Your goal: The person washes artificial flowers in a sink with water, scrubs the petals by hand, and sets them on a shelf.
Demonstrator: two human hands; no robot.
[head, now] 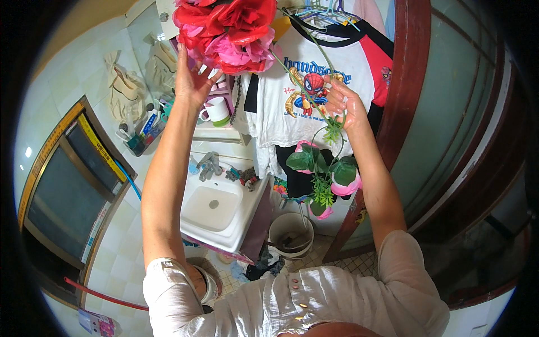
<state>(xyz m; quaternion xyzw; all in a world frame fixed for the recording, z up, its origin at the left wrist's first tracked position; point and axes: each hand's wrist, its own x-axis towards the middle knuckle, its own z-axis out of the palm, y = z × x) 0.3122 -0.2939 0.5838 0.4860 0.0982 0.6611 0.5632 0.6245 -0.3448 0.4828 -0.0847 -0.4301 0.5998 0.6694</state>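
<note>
A bunch of red and pink artificial flowers (227,38) fills the top of the view. My left hand (193,78) is raised against its lower left side, fingers spread; whether it grips the bunch is hidden by the petals. Thin green stems run from the bunch towards the right. My right hand (345,103) has its fingers curled around a green artificial vine (332,128). Below that hand, the vine dangles with green leaves (344,172) and pink blooms (346,185). Both hands look wet.
Behind the vine hangs a white T-shirt (307,54) with black and red sleeves, near plastic hangers (324,17). A washbasin (212,206), a mug (217,110) and a toiletry caddy (147,137) are at left. A bucket (291,221) stands on the floor beside a red-framed door (404,84).
</note>
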